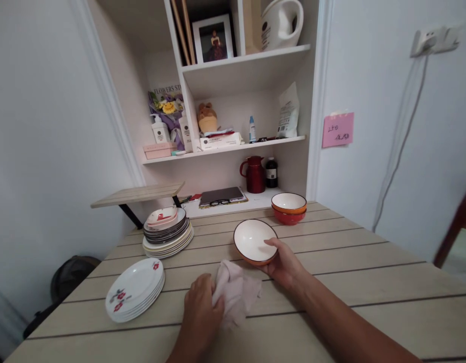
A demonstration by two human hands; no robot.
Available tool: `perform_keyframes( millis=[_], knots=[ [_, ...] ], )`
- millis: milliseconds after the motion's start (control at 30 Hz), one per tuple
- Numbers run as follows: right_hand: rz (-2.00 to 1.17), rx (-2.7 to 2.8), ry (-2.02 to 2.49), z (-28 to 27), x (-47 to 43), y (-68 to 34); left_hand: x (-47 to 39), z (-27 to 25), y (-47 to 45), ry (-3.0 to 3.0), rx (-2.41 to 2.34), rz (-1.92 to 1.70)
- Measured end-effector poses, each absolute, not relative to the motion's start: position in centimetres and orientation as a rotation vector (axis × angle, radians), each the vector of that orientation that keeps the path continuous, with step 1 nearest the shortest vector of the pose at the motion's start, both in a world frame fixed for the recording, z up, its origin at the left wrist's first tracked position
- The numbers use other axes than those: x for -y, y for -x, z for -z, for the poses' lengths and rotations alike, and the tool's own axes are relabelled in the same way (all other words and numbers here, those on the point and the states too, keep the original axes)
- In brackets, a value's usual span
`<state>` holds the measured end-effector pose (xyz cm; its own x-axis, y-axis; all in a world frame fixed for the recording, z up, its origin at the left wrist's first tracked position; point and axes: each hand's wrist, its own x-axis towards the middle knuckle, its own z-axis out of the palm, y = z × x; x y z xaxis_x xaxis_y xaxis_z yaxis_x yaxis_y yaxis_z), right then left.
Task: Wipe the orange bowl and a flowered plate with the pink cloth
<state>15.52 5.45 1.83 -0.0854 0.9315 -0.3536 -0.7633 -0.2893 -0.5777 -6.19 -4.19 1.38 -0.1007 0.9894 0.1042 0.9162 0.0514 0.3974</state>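
My right hand (285, 264) grips an orange bowl (253, 241) with a white inside and dark rim. The thumb lies over its rim and the fingers are beneath. The bowl tilts toward me above the wooden table. In my left hand (203, 302) is a pale pink cloth (235, 292), bunched and hanging toward the right, just below the bowl. Behind the held bowl, to the right, an orange bowl (288, 202) is nested in a red bowl (289, 217).
Flower-patterned white plates (134, 287) form a stack at the left. Behind them stands a taller stack of mixed plates (168, 234) topped by small dishes. A low wooden stand (140, 193), a laptop (221, 196) and a red jug (254, 175) line the back, under white shelves (251, 146).
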Motion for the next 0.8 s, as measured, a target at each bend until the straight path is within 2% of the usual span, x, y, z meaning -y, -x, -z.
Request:
perform_keyframes(
  millis=[333,467,600,700,800],
  knots=[
    [-1.700,0.357,0.807,-1.8,-5.3,-15.3,3.9,-1.4,7.7,-1.499,-1.877,-1.387],
    [-1.666,0.439,0.826,-1.3,-5.2,-14.9,4.2,-2.5,6.9,-1.615,-1.829,-1.663],
    [-1.626,0.543,0.836,-1.0,-4.6,-14.3,3.7,-3.0,5.5,-2.213,-1.948,-1.656],
    [-1.627,0.622,0.815,-1.1,-4.3,-14.0,2.5,-2.4,4.5,-2.812,-1.970,-1.433],
    [-1.635,0.608,0.820,-1.2,-4.3,-13.8,1.7,-1.7,3.8,-3.118,-1.934,-1.188]
  ],
)
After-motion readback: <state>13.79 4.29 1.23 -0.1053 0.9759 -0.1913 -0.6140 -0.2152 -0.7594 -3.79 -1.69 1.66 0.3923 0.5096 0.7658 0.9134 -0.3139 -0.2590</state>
